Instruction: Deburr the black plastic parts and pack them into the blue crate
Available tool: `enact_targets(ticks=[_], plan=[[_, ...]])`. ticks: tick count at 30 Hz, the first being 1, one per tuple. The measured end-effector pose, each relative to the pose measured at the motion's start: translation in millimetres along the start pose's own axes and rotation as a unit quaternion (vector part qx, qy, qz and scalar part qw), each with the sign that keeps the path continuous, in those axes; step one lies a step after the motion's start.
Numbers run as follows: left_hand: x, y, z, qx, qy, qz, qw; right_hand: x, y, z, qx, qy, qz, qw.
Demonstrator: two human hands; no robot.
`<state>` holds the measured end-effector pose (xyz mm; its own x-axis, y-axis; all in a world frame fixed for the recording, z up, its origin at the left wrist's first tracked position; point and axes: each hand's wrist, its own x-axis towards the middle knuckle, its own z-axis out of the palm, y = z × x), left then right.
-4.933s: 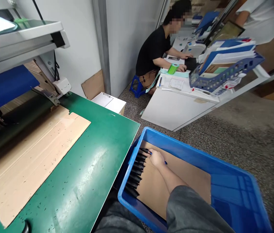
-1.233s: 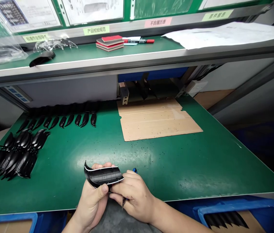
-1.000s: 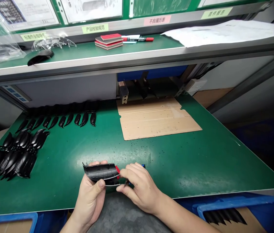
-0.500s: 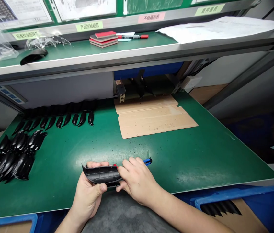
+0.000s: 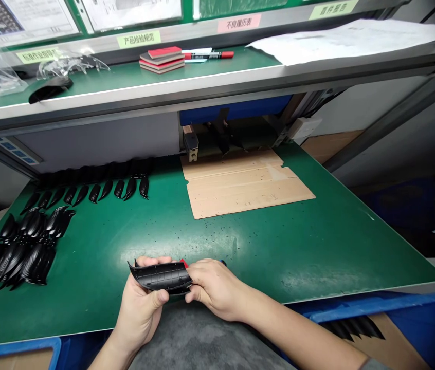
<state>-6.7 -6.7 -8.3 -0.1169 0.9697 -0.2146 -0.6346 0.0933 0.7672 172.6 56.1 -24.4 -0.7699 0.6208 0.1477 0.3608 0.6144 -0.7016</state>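
Near the table's front edge, my left hand (image 5: 142,303) grips a curved black plastic part (image 5: 161,276) by its left side, thumb in front and fingers behind. The part's ribbed inner face is turned up toward me. My right hand (image 5: 215,290) is closed at the part's right end, thumb below it. A small red piece (image 5: 184,263) shows behind the part, beside my right fingers. A bit of a blue object (image 5: 223,262) peeks out behind my right hand, which hides the rest of it.
Black parts in rows (image 5: 94,192) and piles (image 5: 32,257) lie at the left of the green table (image 5: 298,246). A cardboard sheet (image 5: 244,192) lies at the back. Blue bins (image 5: 426,308) stand below the front edge. The shelf (image 5: 117,77) above holds red pads (image 5: 161,60) and papers.
My right hand has turned and flattened beside the part, and its knuckles are lower. The blue object is now mostly hidden behind it. My left hand still holds the part.
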Motion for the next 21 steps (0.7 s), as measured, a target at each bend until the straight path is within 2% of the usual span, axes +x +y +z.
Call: enact_targets(ticks=[3, 6, 8, 10, 12, 13, 15, 18, 21], plan=[[1, 2, 2.2, -0.031, 0.011, -0.005, 0.999, 3, -5, 6, 0.101, 0.073, 0.042, 0.991], [2, 4, 1.9, -0.045, 0.017, -0.002, 0.999, 5, -12, 12, 0.125, 0.116, 0.071, 0.983], [2, 5, 1.2, -0.046, 0.020, -0.001, 0.999, 5, -15, 13, 0.157, 0.089, 0.066, 0.981], [1, 4, 0.4, -0.045, 0.021, 0.000, 0.999, 4, -13, 9, 0.240, 0.012, 0.051, 0.969], [1, 3, -1.3, -0.044, 0.020, 0.002, 0.999, 3, -9, 3, 0.337, -0.069, 0.041, 0.938], [1, 2, -3.0, -0.045, 0.022, 0.005, 0.999, 3, -7, 0, 0.374, -0.087, 0.043, 0.922], [1, 1, -8.5, -0.048, 0.033, 0.011, 0.998, 3, -5, -7, 0.416, -0.077, 0.063, 0.904], [-4, 5, -22.9, -0.065, 0.078, 0.021, 0.995, 1, -1, -9, 0.452, -0.048, 0.107, 0.884], [-13, 21, -46.2, -0.112, 0.134, 0.037, 0.984, -6, 21, -4, 0.465, -0.046, 0.151, 0.871]])
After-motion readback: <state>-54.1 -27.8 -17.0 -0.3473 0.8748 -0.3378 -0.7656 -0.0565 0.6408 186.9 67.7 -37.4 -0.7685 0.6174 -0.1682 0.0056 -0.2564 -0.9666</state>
